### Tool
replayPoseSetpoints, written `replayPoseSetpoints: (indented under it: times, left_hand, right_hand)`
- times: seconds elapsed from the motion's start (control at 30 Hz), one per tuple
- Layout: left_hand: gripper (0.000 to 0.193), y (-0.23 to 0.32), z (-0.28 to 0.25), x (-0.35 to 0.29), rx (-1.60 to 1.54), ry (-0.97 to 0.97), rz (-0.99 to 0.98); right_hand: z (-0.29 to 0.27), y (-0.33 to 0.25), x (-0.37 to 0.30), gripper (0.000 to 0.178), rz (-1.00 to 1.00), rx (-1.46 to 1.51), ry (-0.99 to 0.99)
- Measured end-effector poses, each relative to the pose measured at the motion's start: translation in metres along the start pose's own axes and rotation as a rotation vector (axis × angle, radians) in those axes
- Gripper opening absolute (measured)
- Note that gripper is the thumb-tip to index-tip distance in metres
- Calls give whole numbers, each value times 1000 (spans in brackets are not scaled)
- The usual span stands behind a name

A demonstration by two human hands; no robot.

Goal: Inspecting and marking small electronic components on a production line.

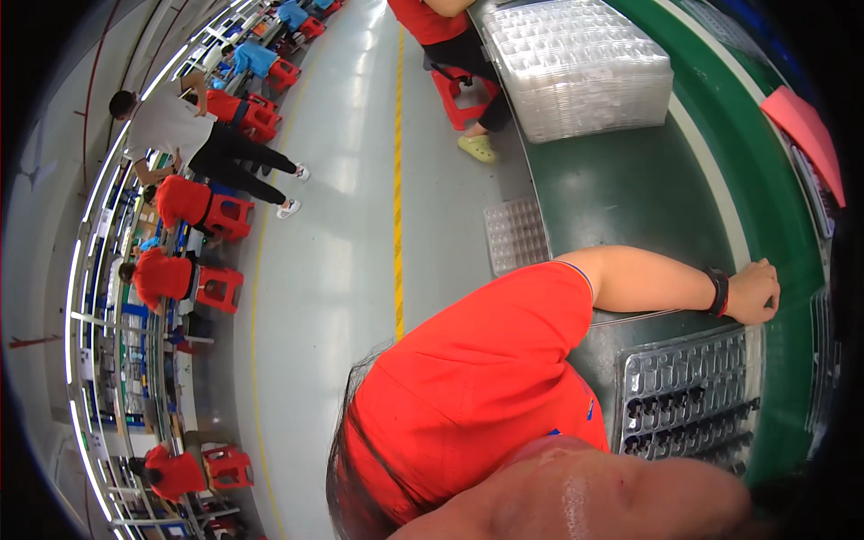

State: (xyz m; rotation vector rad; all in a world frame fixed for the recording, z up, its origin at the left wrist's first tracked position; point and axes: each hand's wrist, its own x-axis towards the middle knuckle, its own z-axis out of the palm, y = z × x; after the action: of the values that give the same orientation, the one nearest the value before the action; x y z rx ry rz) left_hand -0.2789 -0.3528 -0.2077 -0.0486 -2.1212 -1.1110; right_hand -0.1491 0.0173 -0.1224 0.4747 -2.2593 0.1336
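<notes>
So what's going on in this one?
A person in a red shirt reaches a curled left hand across a green workbench; whether it grips anything is unclear. The right hand is out of view. Nearby, a clear tray is partly filled with dark parts. Farther along stands a stack of clear trays.

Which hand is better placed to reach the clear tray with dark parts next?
Probably the left hand: it is near the clear tray. The right hand is out of view, so I can't compare.
</notes>
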Motion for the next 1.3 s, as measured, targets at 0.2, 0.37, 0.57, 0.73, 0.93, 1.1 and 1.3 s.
replayPoseSetpoints:
  times: [0.2, 0.37, 0.57, 0.73, 0.93, 1.1, 1.3]
  left_hand:
    - [5, 9, 6, 0, 36, -36, -10]
    - [5, 7, 1, 1, 73, -34, -25]
    - [6, 4, 3, 0, 93, -54, -9]
    - [6, 7, 0, 1, 63, -71, -7]
    - [7, 8, 0, 2, 39, -104, -13]
    - [9, 3, 3, 2, 57, -23, 8]
    - [8, 4, 1, 3, 36, -78, -4]
  right_hand:
    - [-6, 29, -28, 35, 51, 40, -77]
    - [0, 37, -30, 31, 44, 138, -200]
    - [4, 43, -32, 27, 160, 176, -281]
    - [38, 60, -44, 27, -105, 997, 346]
    - [26, 58, -45, 28, -56, 982, 272]
    - [-8, 61, -48, 27, 261, 138, -413]
    - [2, 78, -59, 26, 257, 156, -442]
